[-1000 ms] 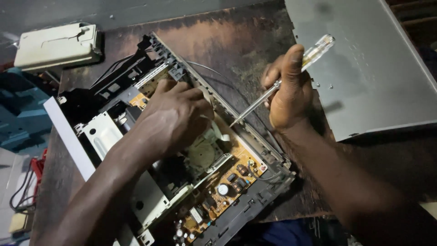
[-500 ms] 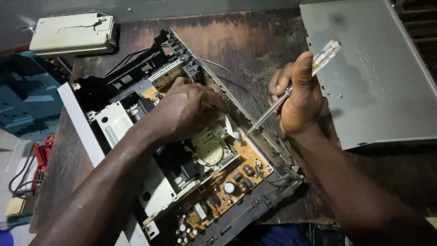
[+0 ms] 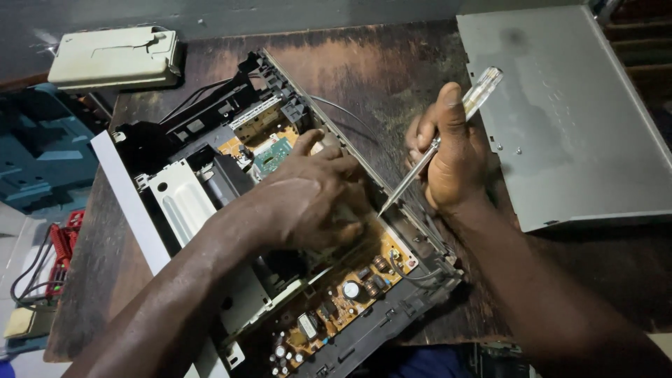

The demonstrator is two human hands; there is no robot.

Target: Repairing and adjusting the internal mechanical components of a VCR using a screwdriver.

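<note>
An opened disc player [image 3: 280, 231] lay at an angle on the dark, worn wooden surface [image 3: 392, 77], its cover off and its insides showing. The left hand [image 3: 308, 199] reached down into the middle of the chassis, palm down, with its fingers [image 3: 329, 157] curled together over a part that the hand itself hid, so what they pressed on could not be made out. The right hand [image 3: 451, 157] sat just beside the player's long metal side wall, its fingers clamped around a screwdriver [image 3: 437, 143] with a clear handle; the thumb lay along the handle and the shaft sloped down to the left, its tip meeting the chassis near the left hand. A tan circuit board [image 3: 343, 294] with small round parts filled the near corner of the player. The removed grey metal cover [image 3: 567, 112] rested to the right, and a cream plastic box [image 3: 115, 56] lay at the far left edge.
</note>
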